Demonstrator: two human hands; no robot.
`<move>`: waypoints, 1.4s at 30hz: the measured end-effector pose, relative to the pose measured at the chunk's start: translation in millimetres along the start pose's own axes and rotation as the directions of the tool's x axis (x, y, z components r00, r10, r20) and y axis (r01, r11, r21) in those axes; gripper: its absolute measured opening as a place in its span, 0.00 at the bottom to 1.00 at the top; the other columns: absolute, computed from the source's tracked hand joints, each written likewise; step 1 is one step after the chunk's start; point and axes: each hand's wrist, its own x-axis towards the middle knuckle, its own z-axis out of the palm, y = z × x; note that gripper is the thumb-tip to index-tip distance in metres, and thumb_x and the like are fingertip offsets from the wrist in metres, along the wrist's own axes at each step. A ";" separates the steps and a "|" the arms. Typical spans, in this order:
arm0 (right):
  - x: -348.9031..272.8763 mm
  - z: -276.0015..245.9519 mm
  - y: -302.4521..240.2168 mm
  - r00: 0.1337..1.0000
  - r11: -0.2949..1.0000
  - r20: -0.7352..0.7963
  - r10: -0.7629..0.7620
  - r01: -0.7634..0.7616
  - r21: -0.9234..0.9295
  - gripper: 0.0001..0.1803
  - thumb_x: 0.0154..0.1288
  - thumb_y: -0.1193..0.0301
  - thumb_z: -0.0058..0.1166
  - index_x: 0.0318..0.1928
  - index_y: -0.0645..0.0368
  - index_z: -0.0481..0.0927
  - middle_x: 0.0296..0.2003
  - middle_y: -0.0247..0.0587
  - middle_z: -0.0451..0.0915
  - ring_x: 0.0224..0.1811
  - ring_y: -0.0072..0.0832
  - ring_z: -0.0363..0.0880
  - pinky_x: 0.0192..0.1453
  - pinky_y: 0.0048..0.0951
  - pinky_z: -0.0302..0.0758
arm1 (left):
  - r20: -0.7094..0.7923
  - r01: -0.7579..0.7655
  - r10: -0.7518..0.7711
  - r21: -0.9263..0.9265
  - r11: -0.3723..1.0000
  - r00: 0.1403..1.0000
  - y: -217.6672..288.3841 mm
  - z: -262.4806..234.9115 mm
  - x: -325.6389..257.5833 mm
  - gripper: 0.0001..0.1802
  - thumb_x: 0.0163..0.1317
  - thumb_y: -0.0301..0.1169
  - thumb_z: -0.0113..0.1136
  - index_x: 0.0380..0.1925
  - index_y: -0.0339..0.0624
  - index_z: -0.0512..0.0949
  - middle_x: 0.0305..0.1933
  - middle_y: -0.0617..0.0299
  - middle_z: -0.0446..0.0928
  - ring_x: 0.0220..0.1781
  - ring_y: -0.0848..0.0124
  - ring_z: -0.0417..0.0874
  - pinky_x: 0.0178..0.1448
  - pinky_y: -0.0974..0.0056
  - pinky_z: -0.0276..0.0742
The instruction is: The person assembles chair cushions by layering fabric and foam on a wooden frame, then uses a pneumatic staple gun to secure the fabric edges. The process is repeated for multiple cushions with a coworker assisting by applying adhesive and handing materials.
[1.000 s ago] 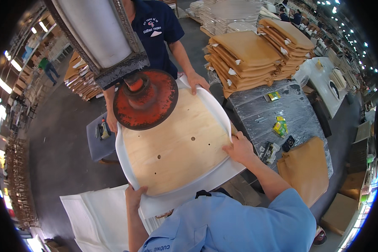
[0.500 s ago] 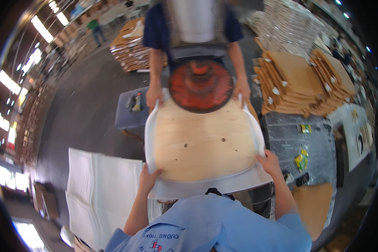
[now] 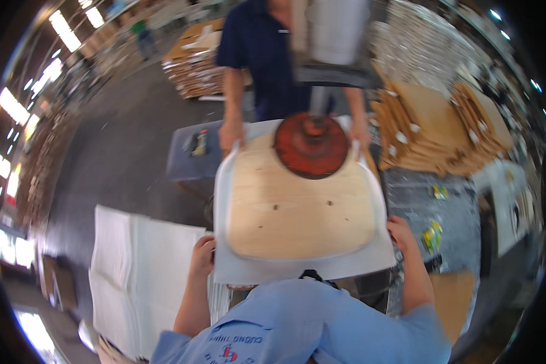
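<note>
A pale wooden panel (image 3: 303,221) with rounded corners and several small holes lies on a white foam sheet (image 3: 242,273), whose sides curl up around it. My left hand (image 3: 202,257) is closed at the sheet's left edge, its fingertips partly hidden. At the right edge my right hand (image 3: 401,233) is closed too, fingers curled against the sheet. Across from me, a co-worker's two hands (image 3: 231,131) hold the far corners of the sheet. A round red disc (image 3: 312,147) on a post blocks part of the panel's far edge from view.
White foam sheets (image 3: 158,261) are stacked at the left. A grey padded stand (image 3: 182,161) with a tool on it is beyond them. To the right are a plastic-wrapped table (image 3: 412,200) with small yellow packets and a pile of brown panels (image 3: 431,127).
My hands have moved outward off the panel to the sheet's side edges. The near part of the sheet lies flatter. The disc and post appear farther right, and the co-worker shows more to the left.
</note>
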 end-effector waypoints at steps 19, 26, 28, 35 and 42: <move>-7.2 26.6 7.4 0.979 0.984 -0.201 -0.022 -0.015 -0.180 0.26 0.74 0.56 0.67 0.57 0.68 0.91 0.44 0.48 0.94 0.47 0.33 0.92 0.53 0.38 0.84 | 0.030 -0.238 0.341 0.772 0.589 0.940 -17.4 26.6 45.3 0.26 0.76 0.44 0.57 0.36 0.25 0.85 0.33 0.34 0.87 0.36 0.54 0.88 0.45 0.45 0.80; -4.6 33.7 19.9 0.989 0.999 -0.139 0.044 -0.045 -0.005 0.26 0.82 0.56 0.63 0.60 0.71 0.88 0.44 0.41 0.92 0.43 0.28 0.89 0.47 0.33 0.83 | -0.086 -0.091 0.269 0.808 0.582 0.959 -17.5 31.5 33.0 0.24 0.76 0.46 0.58 0.43 0.35 0.90 0.40 0.37 0.90 0.49 0.42 0.93 0.54 0.45 0.84; -1.9 40.8 17.8 0.990 1.000 -0.137 0.027 -0.028 0.000 0.28 0.80 0.55 0.65 0.58 0.73 0.88 0.44 0.44 0.92 0.43 0.29 0.90 0.47 0.34 0.83 | -0.105 -0.082 0.270 0.794 0.602 0.957 -16.3 23.1 29.8 0.24 0.76 0.46 0.58 0.45 0.35 0.91 0.42 0.37 0.90 0.51 0.43 0.93 0.56 0.45 0.84; -0.7 32.6 23.0 0.993 1.000 -0.122 0.008 -0.007 0.014 0.28 0.82 0.54 0.64 0.56 0.73 0.88 0.41 0.41 0.91 0.41 0.25 0.88 0.45 0.32 0.82 | -0.121 -0.058 0.211 0.729 0.683 0.970 -18.1 27.6 27.8 0.23 0.78 0.45 0.58 0.48 0.35 0.91 0.42 0.41 0.92 0.51 0.51 0.94 0.57 0.49 0.84; 9.0 39.5 25.6 0.978 0.964 -0.151 -0.145 0.106 -0.244 0.22 0.81 0.58 0.64 0.36 0.67 0.89 0.27 0.36 0.84 0.29 0.22 0.78 0.35 0.35 0.74 | -0.096 -0.045 0.129 0.603 0.796 0.987 -15.9 20.2 29.8 0.23 0.82 0.45 0.60 0.48 0.34 0.91 0.40 0.53 0.91 0.43 0.66 0.90 0.50 0.57 0.83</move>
